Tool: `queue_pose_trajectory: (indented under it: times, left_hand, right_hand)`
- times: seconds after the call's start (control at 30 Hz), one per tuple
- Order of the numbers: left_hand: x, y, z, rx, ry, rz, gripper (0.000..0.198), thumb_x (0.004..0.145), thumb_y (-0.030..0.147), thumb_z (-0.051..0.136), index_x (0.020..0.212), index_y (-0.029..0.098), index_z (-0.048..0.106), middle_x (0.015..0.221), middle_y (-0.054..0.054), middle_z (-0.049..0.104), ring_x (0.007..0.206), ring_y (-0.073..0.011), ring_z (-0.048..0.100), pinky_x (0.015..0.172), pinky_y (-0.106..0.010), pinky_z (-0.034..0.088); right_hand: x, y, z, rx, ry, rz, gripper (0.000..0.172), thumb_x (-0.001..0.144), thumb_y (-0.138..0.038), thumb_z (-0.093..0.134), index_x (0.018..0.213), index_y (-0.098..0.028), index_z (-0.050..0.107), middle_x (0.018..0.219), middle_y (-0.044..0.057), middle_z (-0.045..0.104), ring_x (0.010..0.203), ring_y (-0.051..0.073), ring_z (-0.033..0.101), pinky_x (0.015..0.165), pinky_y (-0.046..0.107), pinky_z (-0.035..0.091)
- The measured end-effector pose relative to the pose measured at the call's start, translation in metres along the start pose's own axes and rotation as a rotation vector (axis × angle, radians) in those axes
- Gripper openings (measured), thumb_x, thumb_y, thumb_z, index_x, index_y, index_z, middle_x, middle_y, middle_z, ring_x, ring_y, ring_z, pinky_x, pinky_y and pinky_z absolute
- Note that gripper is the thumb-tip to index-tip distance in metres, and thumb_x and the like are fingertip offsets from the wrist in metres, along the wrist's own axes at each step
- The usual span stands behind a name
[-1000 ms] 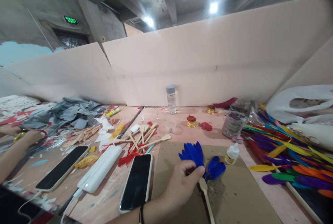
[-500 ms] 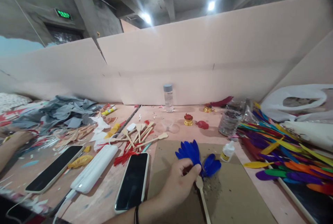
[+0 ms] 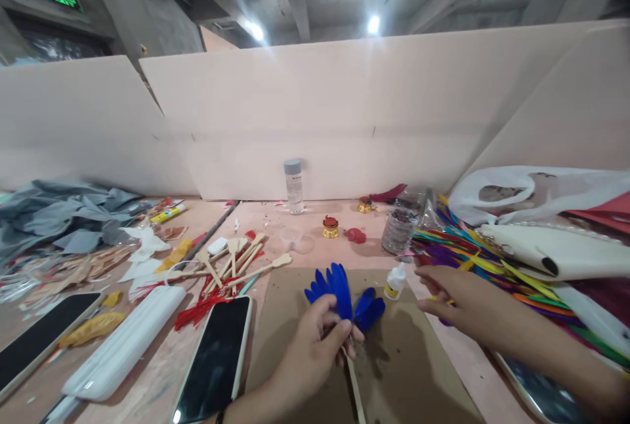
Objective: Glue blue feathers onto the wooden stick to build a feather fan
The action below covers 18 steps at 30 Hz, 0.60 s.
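Note:
My left hand (image 3: 315,342) is closed on a pale wooden handle (image 3: 354,388), thumb and fingers pinching its upper end. A fan of blue feathers (image 3: 337,286) spreads above those fingers, its base partly hidden by them. To the right of it, a smaller cluster of blue feathers (image 3: 368,310) rests over the brown cardboard (image 3: 413,358). My right hand (image 3: 450,289) reaches in at the right, its thumb and index finger apart. Beneath it lies a pile of multicoloured feathers (image 3: 512,273). A small white glue bottle (image 3: 395,281) stands between the two hands.
Left of the cardboard are a phone (image 3: 216,352), a white power bank (image 3: 125,345) and several wooden handles (image 3: 233,260) with red tassels. A clear bottle (image 3: 294,188) and a jar (image 3: 399,230) stand farther back. A white panel (image 3: 315,115) borders the table.
My right hand has come into view over the feather pile. The view has turned right. My left hand keeps hold of the handle, with its fingers slightly shifted.

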<state>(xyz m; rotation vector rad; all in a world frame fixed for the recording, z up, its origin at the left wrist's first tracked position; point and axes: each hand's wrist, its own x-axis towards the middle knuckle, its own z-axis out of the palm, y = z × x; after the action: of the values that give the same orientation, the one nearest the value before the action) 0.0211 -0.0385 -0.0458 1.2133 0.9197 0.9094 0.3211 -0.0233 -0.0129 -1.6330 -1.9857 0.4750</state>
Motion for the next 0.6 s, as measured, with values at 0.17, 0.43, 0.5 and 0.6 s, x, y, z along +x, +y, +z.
queue_pose_trajectory:
  times: [0.17,0.43,0.5,0.6]
  left_hand:
    - [0.002,0.004,0.000,0.012,-0.011,-0.040,0.038,0.087,0.054,0.072,0.088,0.021,0.052,0.077,-0.002,0.074,0.058,-0.0110,0.058,0.053,-0.022,0.037]
    - [0.003,0.009,-0.002,-0.019,0.084,-0.037,0.042,0.081,0.057,0.080,0.082,0.018,0.063,0.068,0.001,0.066,0.058,-0.0125,0.056,0.056,-0.025,0.043]
    - [0.003,0.012,-0.002,-0.067,0.083,-0.033,0.042,0.079,0.055,0.082,0.084,0.018,0.064,0.076,-0.002,0.071,0.063,-0.0139,0.060,0.059,-0.027,0.047]
    - [0.002,0.013,-0.002,-0.112,0.073,-0.034,0.040,0.079,0.053,0.084,0.089,0.018,0.066,0.080,-0.003,0.072,0.065,-0.0145,0.061,0.063,-0.028,0.050]
  right_hand:
    - [0.028,0.004,0.041,0.256,-0.007,0.079,0.036,0.066,-0.036,0.081,0.100,-0.022,0.079,0.094,0.006,0.080,0.068,0.023,0.065,0.067,0.035,0.051]
    - [0.027,-0.002,0.057,0.566,0.003,0.176,0.039,0.071,-0.049,0.081,0.097,-0.020,0.076,0.093,0.009,0.080,0.082,0.031,0.073,0.074,0.040,0.056]
    - [0.023,-0.008,0.057,0.777,-0.014,0.207,0.048,0.071,-0.051,0.086,0.107,-0.022,0.072,0.101,0.010,0.080,0.091,0.032,0.074,0.081,0.042,0.056]
    - [0.017,-0.019,0.056,0.992,-0.051,0.191,0.050,0.072,-0.052,0.090,0.108,-0.023,0.070,0.086,0.005,0.076,0.083,0.026,0.070,0.076,0.037,0.053]
